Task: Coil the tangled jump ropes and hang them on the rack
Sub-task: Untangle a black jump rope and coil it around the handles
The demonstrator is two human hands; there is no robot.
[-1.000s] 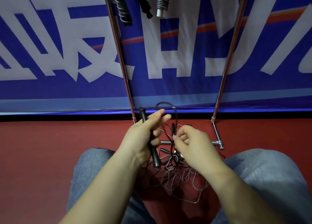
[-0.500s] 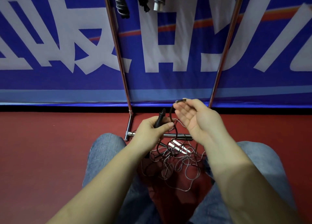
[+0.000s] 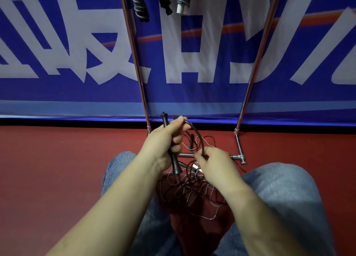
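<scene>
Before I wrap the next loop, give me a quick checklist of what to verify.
1. Left hand grips the handle: ok.
2. Right hand pinches the cord: ok.
3. Cord arcs between both hands: ok.
4. Tangle on the floor loosened: not ok, loops cross.
5. Second handle free of the tangle: cannot tell.
6. Room on the rack beside the hung ropes: cannot tell, top rail out of view.

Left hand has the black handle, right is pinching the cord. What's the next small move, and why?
Probably bring the right hand up to the left hand and lay the pinched cord against the black handle as one loop. One arc of cord already spans the two hands, while the tangled pile on the floor between the knees is still loose, so coiling looks barely begun.
</scene>
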